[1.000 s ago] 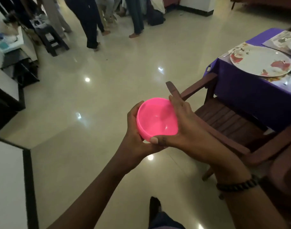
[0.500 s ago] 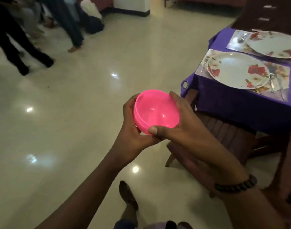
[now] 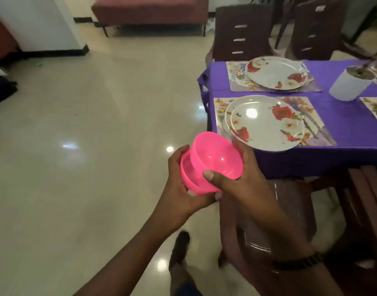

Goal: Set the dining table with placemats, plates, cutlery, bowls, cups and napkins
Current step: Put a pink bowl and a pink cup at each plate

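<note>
Left hand [image 3: 179, 184]: curled under the lower pink bowl [image 3: 188, 178], at frame centre.
Upper pink bowl [image 3: 215, 159]: nested tilted in the lower one, gripped by the right hand [image 3: 241, 180], thumb on the rim.
Near plate [image 3: 264, 122]: laid on a floral placemat [image 3: 311, 112], right of centre.
Table [image 3: 343, 116]: covered in purple cloth, upper right.
Far plate [image 3: 276, 72]: set on another placemat.

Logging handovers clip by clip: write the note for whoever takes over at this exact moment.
Left hand grips the lower bowl of a nested pink pair; right hand grips the upper bowl, which sits tilted and part-lifted out. Both are off the table, above the floor by its near corner.
Done: near placemat with near plate and cutlery; far plate on its mat.
Left: no bowls, cups or napkins are visible at these two settings. A white pot stands mid-table.
</note>
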